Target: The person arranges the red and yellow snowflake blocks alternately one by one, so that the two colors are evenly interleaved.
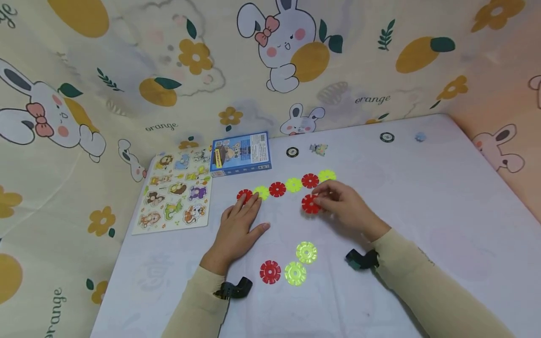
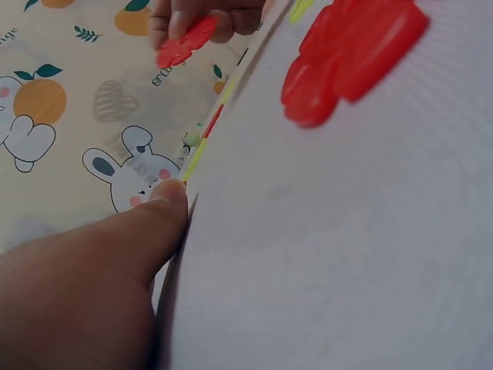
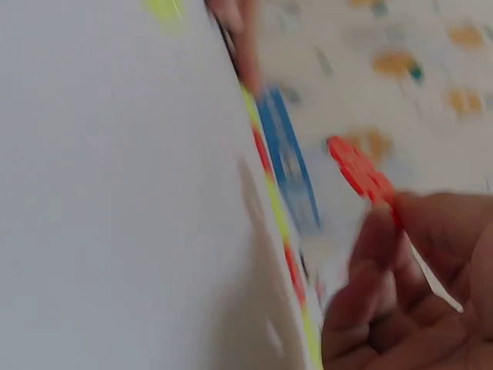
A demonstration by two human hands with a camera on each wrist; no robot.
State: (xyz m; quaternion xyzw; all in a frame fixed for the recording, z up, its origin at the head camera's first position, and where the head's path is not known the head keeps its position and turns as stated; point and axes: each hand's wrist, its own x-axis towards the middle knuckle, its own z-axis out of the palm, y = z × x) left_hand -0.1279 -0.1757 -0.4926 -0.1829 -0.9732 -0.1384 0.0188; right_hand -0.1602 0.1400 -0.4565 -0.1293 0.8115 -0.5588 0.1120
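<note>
A row of notched plastic discs, red and yellow-green by turns, runs across the table, among them a red disc (image 1: pixel 277 189) near its middle and a yellow-green disc (image 1: pixel 327 175) at its right end. My right hand (image 1: pixel 344 206) pinches another red disc (image 1: pixel 310 204) between thumb and fingers, just below the row's right part; the right wrist view shows this red disc (image 3: pixel 362 171) held up off the table. My left hand (image 1: pixel 238 227) lies flat with fingers spread, fingertips on the row's left end, at a red disc (image 1: pixel 243 195) and a yellow-green disc (image 1: pixel 262 192).
Nearer me lie a loose red disc (image 1: pixel 270 272) and two yellow-green discs, one (image 1: pixel 295 273) beside it. An animal picture board (image 1: pixel 171 192) and a blue box (image 1: pixel 241 154) stand at the back left. Small round black pieces, one (image 1: pixel 292 152) behind the row, lie farther back.
</note>
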